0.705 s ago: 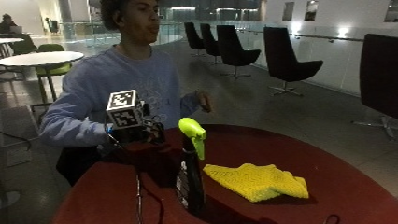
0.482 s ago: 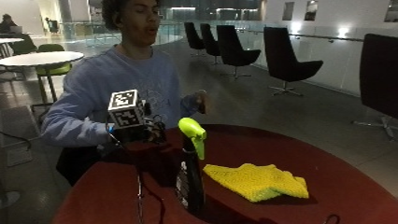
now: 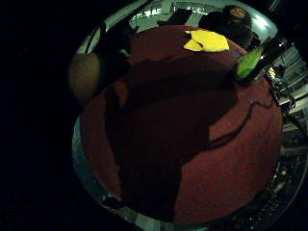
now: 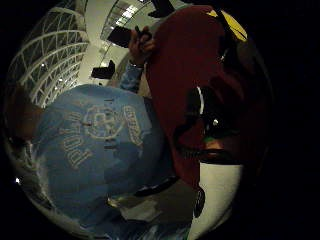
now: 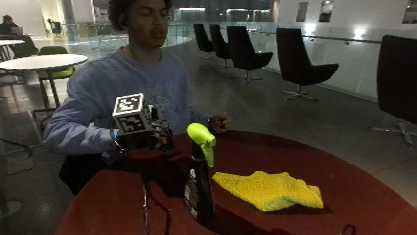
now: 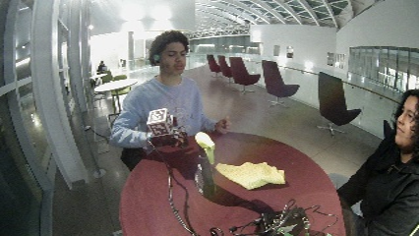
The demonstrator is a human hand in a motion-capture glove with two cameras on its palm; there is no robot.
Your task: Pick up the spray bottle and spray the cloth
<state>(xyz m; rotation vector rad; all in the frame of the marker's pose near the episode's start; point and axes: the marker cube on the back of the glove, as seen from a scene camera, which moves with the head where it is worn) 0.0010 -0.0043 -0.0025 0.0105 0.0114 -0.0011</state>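
Person in a light blue sweatshirt [image 5: 124, 93] sat at the round red bench [image 5: 365, 196] in the outside view. The gloved right hand [image 5: 145, 141] hung above the bench's near edge, on the person's side, apart from the bottle; whether its fingers were straight or curled could not be told. The bare left hand [image 5: 220, 122] was raised at the far edge of the bench, fingers curled. The spray bottle [image 5: 199, 181], dark with a lime-green head, stood upright on the bench, in front of the gloved hand. The yellow cloth [image 5: 270, 190] lay crumpled flat just beside the bottle, not touching it.

Wide outside view: the same layout, with the bottle [image 6: 205, 169] upright between the right hand [image 6: 169, 139] and the cloth [image 6: 251, 174], and a tangle of cables [image 6: 275, 223] at the bench's edge farthest from the person.

Little-finger palm view: red bench surface [image 3: 231, 163] filled most of it, with the cloth [image 3: 207, 41] and the bottle's green head [image 3: 249, 62] off toward the far rim.

Thumb-side palm view: the sweatshirt [image 4: 95, 145] and the raised bare hand [image 4: 141, 46] showed beside the bench [image 4: 180, 60].
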